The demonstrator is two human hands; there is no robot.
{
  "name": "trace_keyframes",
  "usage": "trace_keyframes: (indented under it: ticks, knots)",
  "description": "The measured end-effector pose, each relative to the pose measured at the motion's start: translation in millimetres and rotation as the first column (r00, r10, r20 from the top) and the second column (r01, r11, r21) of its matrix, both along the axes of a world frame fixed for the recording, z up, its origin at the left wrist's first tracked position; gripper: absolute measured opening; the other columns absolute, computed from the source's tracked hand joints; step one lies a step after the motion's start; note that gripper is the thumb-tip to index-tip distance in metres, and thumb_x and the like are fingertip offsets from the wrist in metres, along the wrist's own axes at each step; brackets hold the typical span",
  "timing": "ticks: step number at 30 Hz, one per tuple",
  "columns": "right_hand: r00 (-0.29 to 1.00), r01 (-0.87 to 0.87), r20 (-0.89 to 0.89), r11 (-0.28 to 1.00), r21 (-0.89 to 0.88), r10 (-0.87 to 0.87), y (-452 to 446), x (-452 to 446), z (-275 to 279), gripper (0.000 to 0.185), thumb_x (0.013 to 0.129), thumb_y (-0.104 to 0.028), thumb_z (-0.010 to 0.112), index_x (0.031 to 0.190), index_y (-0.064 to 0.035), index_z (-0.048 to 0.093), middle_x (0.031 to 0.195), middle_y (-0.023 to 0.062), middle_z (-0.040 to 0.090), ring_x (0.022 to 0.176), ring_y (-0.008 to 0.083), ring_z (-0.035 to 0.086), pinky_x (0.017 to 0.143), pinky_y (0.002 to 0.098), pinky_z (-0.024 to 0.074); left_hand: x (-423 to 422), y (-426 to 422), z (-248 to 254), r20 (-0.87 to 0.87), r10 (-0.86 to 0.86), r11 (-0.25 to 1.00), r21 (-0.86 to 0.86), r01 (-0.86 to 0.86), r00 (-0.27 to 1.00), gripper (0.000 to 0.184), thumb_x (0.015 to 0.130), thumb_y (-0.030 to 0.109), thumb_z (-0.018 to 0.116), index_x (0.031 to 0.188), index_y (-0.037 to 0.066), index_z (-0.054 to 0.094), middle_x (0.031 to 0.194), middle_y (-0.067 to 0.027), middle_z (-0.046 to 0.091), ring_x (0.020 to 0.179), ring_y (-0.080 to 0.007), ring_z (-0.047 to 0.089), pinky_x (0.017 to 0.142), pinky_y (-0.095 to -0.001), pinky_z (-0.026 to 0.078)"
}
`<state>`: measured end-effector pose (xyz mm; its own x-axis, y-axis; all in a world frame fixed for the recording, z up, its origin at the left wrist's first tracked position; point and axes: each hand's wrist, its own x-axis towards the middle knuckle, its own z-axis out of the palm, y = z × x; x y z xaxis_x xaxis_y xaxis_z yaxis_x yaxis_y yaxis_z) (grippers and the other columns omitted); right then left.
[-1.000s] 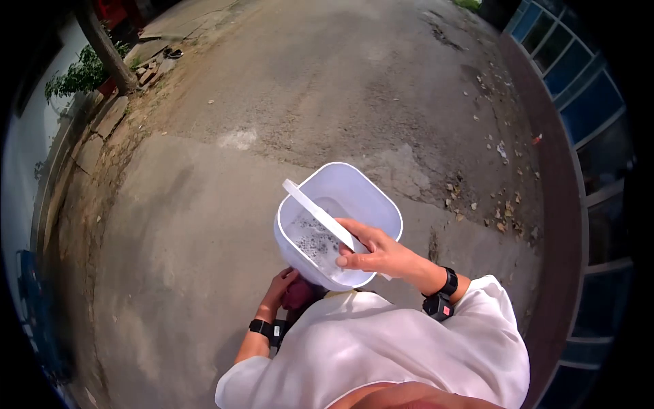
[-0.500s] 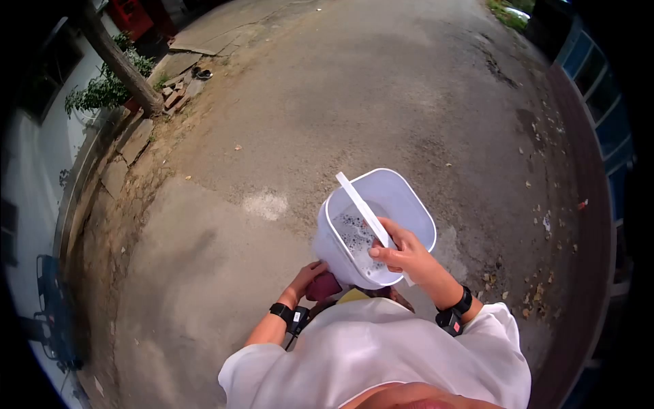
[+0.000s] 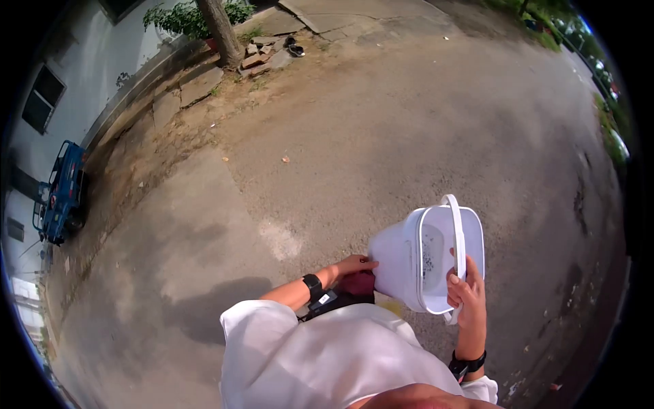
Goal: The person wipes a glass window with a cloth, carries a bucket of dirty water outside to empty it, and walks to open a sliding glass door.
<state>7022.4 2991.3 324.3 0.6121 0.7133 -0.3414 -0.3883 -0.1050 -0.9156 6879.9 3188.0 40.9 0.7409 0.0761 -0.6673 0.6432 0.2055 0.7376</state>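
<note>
A white plastic bucket (image 3: 394, 262) is held in front of my body, tilted so its mouth faces right. Some foamy, bubbly water (image 3: 430, 258) shows inside. My right hand (image 3: 469, 293) is closed round the bucket's white handle (image 3: 458, 235). My left hand (image 3: 355, 264) is at the bucket's base, fingertips touching it. Just under that hand is a bunched dark red cloth (image 3: 359, 285), which seems to be in its grip; the palm is hidden. A bit of something yellow (image 3: 390, 305) shows below the bucket.
Grey paved road (image 3: 381, 136) surrounds me, with a pale patch (image 3: 281, 238) on it. A tree (image 3: 219, 31) and broken bricks (image 3: 257, 58) stand along the left edge by a white building (image 3: 88, 75). A blue vehicle (image 3: 63, 191) is parked at far left.
The bucket has swung to the right and tipped further onto its side, both hands moving with it. My view has turned, bringing the blue vehicle more into sight.
</note>
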Motion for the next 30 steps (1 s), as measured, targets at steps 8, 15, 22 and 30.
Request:
trace_keyframes:
  ticks: [8, 15, 22, 30]
  knots:
    - [0.997, 0.069, -0.034, 0.996, 0.061, -0.067, 84, 268, 16, 0.055, 0.074, -0.015, 0.066, 0.12, 0.0008, 0.04, 0.074, -0.001, 0.046, 0.05, 0.0002, 0.035, 0.04, 0.0153, 0.023, 289, 98, 18, 0.04, -0.064, 0.979, -0.193, 0.071, 0.997, 0.053, 0.083, 0.038, 0.056, 0.114, -0.005, 0.048, 0.1, -0.0092, 0.058, 0.083, -0.0126, 0.056, 0.073, -0.0228, 0.046]
    - [0.993, -0.005, 0.115, 0.999, -0.031, 0.009, 135, 508, -3, 0.067, 0.071, -0.031, 0.069, 0.124, -0.0026, 0.039, 0.084, 0.0013, 0.048, 0.072, 0.0074, 0.046, 0.051, 0.0206, 0.0354, 528, 157, 7, -0.019, 0.049, 0.961, -0.27, -0.052, 0.999, 0.05, 0.081, 0.03, 0.061, 0.115, -0.004, 0.046, 0.103, -0.0119, 0.057, 0.088, -0.018, 0.057, 0.077, -0.0284, 0.048]
    - [0.999, -0.032, 0.037, 0.999, -0.022, 0.032, 223, 761, 13, 0.065, 0.073, -0.025, 0.069, 0.125, -0.0034, 0.036, 0.079, -0.0013, 0.045, 0.06, 0.0028, 0.04, 0.046, 0.0163, 0.0293, 775, 229, 45, 0.007, 0.06, 0.945, -0.323, -0.054, 0.998, 0.045, 0.085, 0.032, 0.055, 0.113, -0.002, 0.048, 0.1, -0.0108, 0.058, 0.087, -0.0168, 0.058, 0.077, -0.0276, 0.048]
    - [0.972, -0.045, 0.219, 0.985, -0.167, 0.082, 319, 1029, 0, 0.064, 0.074, -0.032, 0.067, 0.123, -0.0022, 0.04, 0.09, 0.0039, 0.05, 0.083, 0.0104, 0.047, 0.076, 0.0266, 0.039, 1071, 340, -14, 0.067, -0.043, 0.961, -0.269, 0.06, 0.997, 0.051, 0.083, 0.033, 0.057, 0.116, -0.004, 0.046, 0.102, -0.0111, 0.057, 0.089, -0.0163, 0.057, 0.078, -0.027, 0.047]
